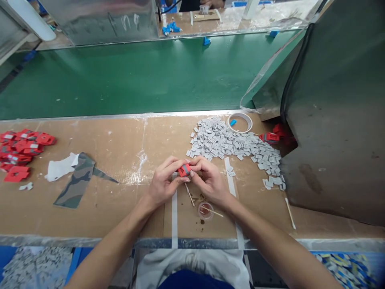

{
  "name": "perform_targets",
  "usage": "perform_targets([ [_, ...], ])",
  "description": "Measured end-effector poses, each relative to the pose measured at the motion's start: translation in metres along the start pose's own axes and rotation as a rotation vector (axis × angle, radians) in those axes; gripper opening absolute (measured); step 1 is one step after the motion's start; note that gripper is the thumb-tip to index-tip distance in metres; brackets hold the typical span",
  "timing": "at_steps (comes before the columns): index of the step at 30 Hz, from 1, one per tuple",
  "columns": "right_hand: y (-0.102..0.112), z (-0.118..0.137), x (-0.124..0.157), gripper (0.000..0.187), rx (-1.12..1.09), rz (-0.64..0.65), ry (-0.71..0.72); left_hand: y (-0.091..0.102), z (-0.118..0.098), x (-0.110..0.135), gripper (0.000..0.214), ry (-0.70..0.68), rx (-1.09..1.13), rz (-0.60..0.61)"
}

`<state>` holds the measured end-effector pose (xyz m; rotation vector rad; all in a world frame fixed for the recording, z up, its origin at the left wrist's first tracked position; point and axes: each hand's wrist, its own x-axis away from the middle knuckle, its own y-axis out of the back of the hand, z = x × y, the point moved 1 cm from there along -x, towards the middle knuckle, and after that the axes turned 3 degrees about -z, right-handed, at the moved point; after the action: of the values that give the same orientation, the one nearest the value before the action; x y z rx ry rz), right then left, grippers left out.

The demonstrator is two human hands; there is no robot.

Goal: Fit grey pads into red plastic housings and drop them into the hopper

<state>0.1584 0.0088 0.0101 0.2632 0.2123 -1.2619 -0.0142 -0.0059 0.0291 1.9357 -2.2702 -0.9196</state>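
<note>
You have a red block point(184, 170) above the desk point(120, 136), roughly midway between two pale tape strips and in front of your body. Your left hand point(162, 181) pinches it from one side and your right hand point(210, 180) from the other, so the grip is fingertips and thumbs closed on the block; holding it that way probably steadies it while leaving its upper face in sight. Its long axis seems to run crosswise, from hand to hand, a little tilted; a grey patch shows on the upper face, but your fingers hide the ends, so which one is the front cannot be told. The small cup point(199, 210) sits just below your right hand with a stick leaning in it, and a cotton swab point(189, 195) lies beside it, likely kept there for a short reach. The grey tiles point(222, 138) spread beyond your right hand and the red pile point(24, 147) lies far left, which presumably keeps the two kinds of part from mixing.
</note>
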Motion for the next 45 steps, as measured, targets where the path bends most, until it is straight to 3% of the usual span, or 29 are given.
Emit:
perform_targets([
  [6, -0.001, 0.000, 0.000, 0.009, -0.019, -0.018, 0.017, 0.004, 0.001, -0.002, 0.032, -0.073, -0.093, 0.006],
  [9, 0.002, 0.004, -0.003, 0.007, 0.042, -0.006, 0.076, 0.008, 0.000, -0.005, 0.034, -0.038, -0.001, 0.013],
  [11, 0.005, 0.008, -0.005, 0.007, 0.098, -0.011, 0.127, 0.007, -0.001, -0.006, 0.035, 0.055, 0.152, 0.002],
  [16, 0.007, 0.013, -0.007, 0.038, 0.191, -0.019, 0.146, -0.006, -0.005, -0.004, 0.035, 0.307, 0.601, -0.046],
  [20, 0.004, 0.013, -0.005, 0.036, 0.278, -0.018, 0.170, -0.018, -0.007, -0.001, 0.039, 0.485, 0.871, -0.087],
  [25, 0.003, 0.016, -0.003, 0.042, 0.325, -0.025, 0.278, -0.027, -0.008, 0.001, 0.044, 0.637, 1.053, -0.023],
  [31, 0.010, 0.019, -0.006, 0.052, 0.337, 0.048, 0.257, -0.025, -0.001, 0.002, 0.036, 0.593, 0.989, -0.024],
  [38, 0.018, 0.021, -0.012, 0.044, 0.339, 0.207, 0.208, -0.006, -0.004, -0.001, 0.045, 0.518, 0.776, -0.021],
  [45, 0.014, 0.023, -0.010, 0.032, 0.374, 0.081, 0.261, -0.011, -0.010, 0.003, 0.048, 0.521, 0.844, 0.061],
])
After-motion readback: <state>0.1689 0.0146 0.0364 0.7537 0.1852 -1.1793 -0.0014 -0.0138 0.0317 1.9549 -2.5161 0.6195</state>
